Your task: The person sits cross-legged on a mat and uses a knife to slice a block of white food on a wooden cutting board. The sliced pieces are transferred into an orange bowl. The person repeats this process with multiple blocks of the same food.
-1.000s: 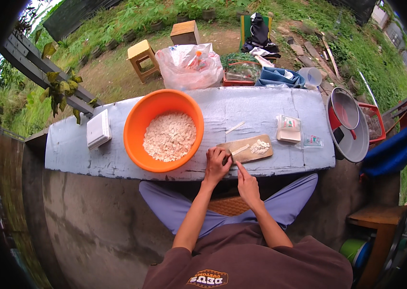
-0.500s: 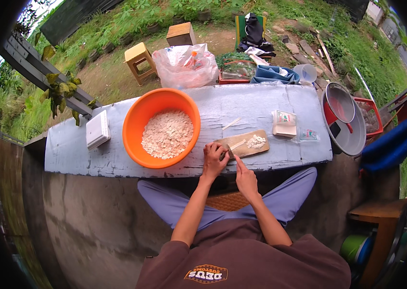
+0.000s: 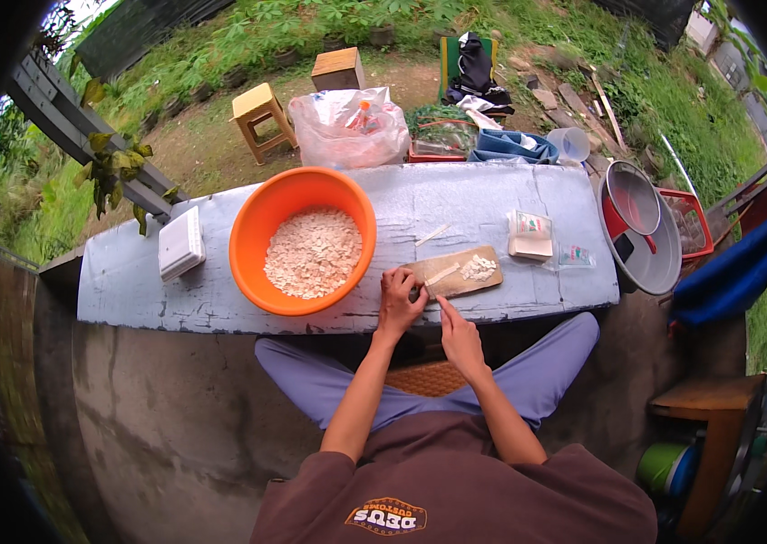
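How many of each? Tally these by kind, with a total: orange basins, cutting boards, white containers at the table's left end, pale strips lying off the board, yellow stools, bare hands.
Orange basin: 1
Cutting board: 1
White container: 1
Pale strip off the board: 1
Yellow stool: 1
Left hand and right hand: 2
Total: 7

A brown short-sleeved shirt (image 3: 465, 490) tops lavender-blue trousers (image 3: 547, 374).

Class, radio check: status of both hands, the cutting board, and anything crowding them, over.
Left hand at left end of cutting board. Right hand gripping apparent knife. On it: pale strip, chopped pieces toward right end. Orange basin at left, not blocking.
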`<control>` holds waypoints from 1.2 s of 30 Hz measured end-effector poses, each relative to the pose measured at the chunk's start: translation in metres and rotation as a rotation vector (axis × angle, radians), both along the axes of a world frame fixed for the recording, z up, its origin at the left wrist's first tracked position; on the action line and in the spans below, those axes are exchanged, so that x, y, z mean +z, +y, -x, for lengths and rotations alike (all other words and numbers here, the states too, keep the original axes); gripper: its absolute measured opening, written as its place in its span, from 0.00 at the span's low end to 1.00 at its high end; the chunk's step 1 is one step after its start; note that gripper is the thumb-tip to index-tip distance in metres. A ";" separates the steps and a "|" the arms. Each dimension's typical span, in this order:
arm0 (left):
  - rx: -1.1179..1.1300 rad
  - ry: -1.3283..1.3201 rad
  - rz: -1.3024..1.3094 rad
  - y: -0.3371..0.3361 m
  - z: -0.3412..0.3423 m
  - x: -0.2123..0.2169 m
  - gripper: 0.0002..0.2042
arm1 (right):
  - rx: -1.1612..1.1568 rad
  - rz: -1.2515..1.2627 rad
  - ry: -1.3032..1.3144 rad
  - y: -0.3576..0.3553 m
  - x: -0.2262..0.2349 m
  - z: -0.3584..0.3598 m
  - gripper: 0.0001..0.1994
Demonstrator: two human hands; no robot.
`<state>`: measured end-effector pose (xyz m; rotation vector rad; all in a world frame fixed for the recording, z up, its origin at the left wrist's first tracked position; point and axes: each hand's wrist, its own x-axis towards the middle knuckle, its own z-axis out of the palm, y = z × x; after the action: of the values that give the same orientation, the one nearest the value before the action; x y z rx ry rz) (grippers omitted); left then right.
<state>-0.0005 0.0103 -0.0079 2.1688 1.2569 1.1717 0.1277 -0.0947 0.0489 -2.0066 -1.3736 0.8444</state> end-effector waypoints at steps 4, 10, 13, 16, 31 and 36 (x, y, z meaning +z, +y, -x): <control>0.022 -0.020 -0.029 0.000 -0.001 0.001 0.07 | -0.004 0.077 -0.007 -0.007 0.009 0.003 0.18; 0.019 -0.051 -0.016 -0.001 -0.001 -0.001 0.07 | -0.015 0.121 -0.044 -0.011 0.012 0.003 0.19; 0.007 -0.032 0.012 0.001 0.002 0.001 0.08 | -0.001 0.109 -0.048 -0.008 0.005 0.003 0.19; 0.011 -0.036 0.031 -0.002 0.001 0.000 0.07 | 0.006 0.143 -0.070 -0.008 0.003 0.001 0.19; 0.123 -0.006 0.044 -0.011 0.002 0.006 0.08 | -0.031 0.016 0.144 0.012 0.005 -0.004 0.19; 0.138 0.012 0.043 -0.009 0.002 0.003 0.06 | 0.011 -0.063 0.097 0.004 -0.003 0.000 0.18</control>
<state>-0.0029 0.0017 -0.0050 2.0903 1.4432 1.1743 0.1274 -0.0903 0.0454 -1.8870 -1.3414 0.8812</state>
